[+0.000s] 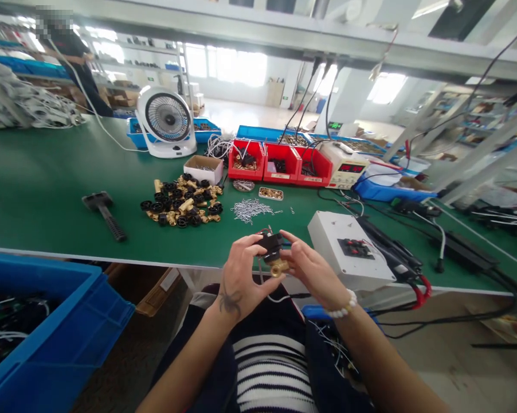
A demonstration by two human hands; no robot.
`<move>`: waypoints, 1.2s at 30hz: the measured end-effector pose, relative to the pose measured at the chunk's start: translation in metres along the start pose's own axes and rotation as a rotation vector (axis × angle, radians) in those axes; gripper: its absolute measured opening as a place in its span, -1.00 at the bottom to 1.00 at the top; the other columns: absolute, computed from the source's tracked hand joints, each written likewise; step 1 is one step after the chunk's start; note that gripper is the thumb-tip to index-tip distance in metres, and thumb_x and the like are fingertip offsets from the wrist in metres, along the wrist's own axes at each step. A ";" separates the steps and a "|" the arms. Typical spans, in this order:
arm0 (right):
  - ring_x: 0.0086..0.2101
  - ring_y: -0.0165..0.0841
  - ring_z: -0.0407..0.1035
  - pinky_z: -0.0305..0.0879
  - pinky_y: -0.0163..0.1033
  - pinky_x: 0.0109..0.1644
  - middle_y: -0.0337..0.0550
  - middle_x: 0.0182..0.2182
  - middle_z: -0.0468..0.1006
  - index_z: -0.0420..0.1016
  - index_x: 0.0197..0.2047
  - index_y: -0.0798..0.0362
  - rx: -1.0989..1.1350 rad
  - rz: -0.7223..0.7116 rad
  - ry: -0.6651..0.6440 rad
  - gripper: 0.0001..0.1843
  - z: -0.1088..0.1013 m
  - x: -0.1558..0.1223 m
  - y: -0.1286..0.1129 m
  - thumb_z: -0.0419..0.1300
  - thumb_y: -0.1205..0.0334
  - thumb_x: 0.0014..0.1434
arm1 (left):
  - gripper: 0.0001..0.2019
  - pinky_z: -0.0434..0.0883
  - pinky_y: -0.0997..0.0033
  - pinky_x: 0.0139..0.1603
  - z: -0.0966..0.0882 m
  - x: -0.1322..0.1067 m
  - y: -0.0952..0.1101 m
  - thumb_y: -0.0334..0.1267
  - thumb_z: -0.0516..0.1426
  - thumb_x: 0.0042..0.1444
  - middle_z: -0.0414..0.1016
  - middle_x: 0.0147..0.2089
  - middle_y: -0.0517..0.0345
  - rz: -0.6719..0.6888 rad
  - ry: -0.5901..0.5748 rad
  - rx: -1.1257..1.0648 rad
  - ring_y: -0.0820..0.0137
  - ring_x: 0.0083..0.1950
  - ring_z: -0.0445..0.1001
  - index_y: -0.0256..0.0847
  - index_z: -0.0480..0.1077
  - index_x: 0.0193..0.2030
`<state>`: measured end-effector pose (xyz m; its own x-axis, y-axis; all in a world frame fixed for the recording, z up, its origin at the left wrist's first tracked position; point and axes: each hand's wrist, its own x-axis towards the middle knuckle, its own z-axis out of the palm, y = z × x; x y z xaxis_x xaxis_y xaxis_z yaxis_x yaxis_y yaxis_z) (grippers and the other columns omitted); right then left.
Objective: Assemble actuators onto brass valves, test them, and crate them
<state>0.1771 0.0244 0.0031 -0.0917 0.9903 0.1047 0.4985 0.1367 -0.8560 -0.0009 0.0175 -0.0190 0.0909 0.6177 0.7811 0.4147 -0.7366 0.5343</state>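
Close to my body, just past the table's front edge, I hold a brass valve [277, 268] with a black housing on top and a thin cable. My left hand [241, 269] grips it from the left, fingers on the black housing and thumb by the brass. From the other side, the fingers of my right hand [312, 267] close on the same piece. Beyond my hands lies a heap of silvery clips [250, 210]. A pile of brass valve bodies with black caps [181, 201] is to its left.
Red bins [281, 163] stand at the back beside a power supply [347, 166]. A grey switch box [348, 249] sits at right, a black hammer-shaped tool [106, 213] at left. Behind are a white fan [166, 120] and a person [75, 60]. A blue crate [47, 332] is lower left.
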 end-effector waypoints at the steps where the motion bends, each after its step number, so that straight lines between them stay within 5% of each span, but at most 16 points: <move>1: -0.14 -0.23 0.55 0.49 -0.10 -0.05 0.01 -0.13 0.62 0.11 0.41 0.06 0.207 0.007 -0.065 -0.32 0.000 -0.006 -0.008 0.04 -0.13 0.38 | -0.58 0.47 0.04 0.17 -0.005 0.003 0.004 -0.19 0.37 0.04 0.44 0.13 -0.10 0.028 -0.022 0.016 0.12 0.20 0.43 -0.15 0.29 -0.04; 5: -0.18 -0.28 0.55 0.48 -0.18 -0.06 -0.07 -0.11 0.62 0.09 0.39 0.00 0.711 0.042 -0.119 -0.16 0.001 -0.023 -0.032 0.35 -0.01 0.18 | -0.71 0.47 0.08 0.21 -0.024 0.014 0.017 -0.11 0.26 0.19 0.45 0.18 -0.11 0.114 -0.130 0.013 0.16 0.24 0.42 -0.14 0.35 -0.03; 9: -0.12 -0.28 0.53 0.46 -0.19 -0.03 -0.09 -0.08 0.62 0.16 0.35 -0.05 0.800 -0.003 -0.087 -0.21 0.003 -0.030 -0.042 0.37 -0.01 0.15 | -0.90 0.46 0.20 0.23 -0.031 0.018 0.028 -0.31 0.17 0.29 0.47 0.15 -0.04 0.124 -0.059 -0.043 0.29 0.24 0.43 -0.14 0.38 -0.07; 15: -0.19 -0.29 0.54 0.47 -0.22 -0.10 -0.15 -0.14 0.63 0.24 0.24 -0.09 0.824 -0.052 0.021 -0.33 0.010 -0.039 -0.048 0.38 -0.03 0.15 | -0.92 0.40 0.32 0.29 -0.022 0.018 0.043 -0.41 0.18 0.26 0.49 0.11 0.01 0.133 0.069 -0.044 0.39 0.22 0.44 -0.19 0.40 -0.14; 22: -0.23 -0.30 0.55 0.48 -0.28 -0.19 -0.16 -0.18 0.63 0.29 0.15 -0.04 0.872 -0.002 0.079 -0.38 0.014 -0.039 -0.050 0.38 -0.04 0.13 | -0.89 0.37 0.34 0.28 -0.015 0.012 0.043 -0.43 0.17 0.25 0.48 0.12 0.06 0.032 0.090 -0.085 0.40 0.21 0.44 -0.16 0.39 -0.13; 26: -0.19 -0.26 0.56 0.51 -0.22 -0.15 -0.15 -0.16 0.63 0.27 0.14 -0.07 0.824 -0.046 0.116 -0.40 0.018 -0.037 -0.051 0.39 -0.01 0.11 | -0.62 0.33 0.16 0.34 -0.004 0.008 0.036 -0.22 0.20 0.24 0.35 0.26 -0.02 -0.254 0.165 -0.451 0.25 0.33 0.33 -0.09 0.29 0.17; 30: -0.16 -0.23 0.57 0.52 -0.16 -0.12 -0.15 -0.17 0.65 0.24 0.18 -0.10 0.643 -0.135 0.035 -0.37 0.007 -0.033 -0.054 0.36 0.01 0.12 | -0.48 0.45 0.13 0.20 0.000 0.011 0.031 0.00 0.19 0.21 0.47 0.18 -0.12 -0.702 -0.034 -0.967 0.16 0.18 0.49 -0.19 0.28 0.23; 33: -0.27 -0.22 0.57 0.50 -0.17 -0.20 -0.17 -0.36 0.64 0.46 0.04 -0.02 0.211 -0.201 -0.027 -0.56 -0.032 -0.013 -0.053 0.30 -0.05 0.16 | -0.53 0.51 0.26 0.04 -0.004 0.014 0.032 -0.06 0.30 0.09 0.58 0.00 0.00 -0.814 -0.069 -1.063 0.23 -0.01 0.58 -0.20 0.36 0.08; 36: -0.24 -0.21 0.54 0.44 -0.07 -0.03 -0.11 -0.33 0.64 0.58 -0.16 0.02 -0.221 -0.234 0.384 -0.62 -0.088 0.026 -0.036 0.17 -0.11 0.22 | -0.52 0.51 0.41 -0.06 -0.009 0.013 0.036 -0.14 0.39 -0.03 0.61 -0.11 0.13 -0.797 -0.019 -1.023 0.33 -0.12 0.58 -0.16 0.37 0.01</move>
<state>0.2329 0.0475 0.0811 0.0799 0.8650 0.4955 0.6771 0.3177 -0.6638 0.0073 -0.0041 0.0131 0.1573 0.9782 0.1355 -0.5150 -0.0358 0.8565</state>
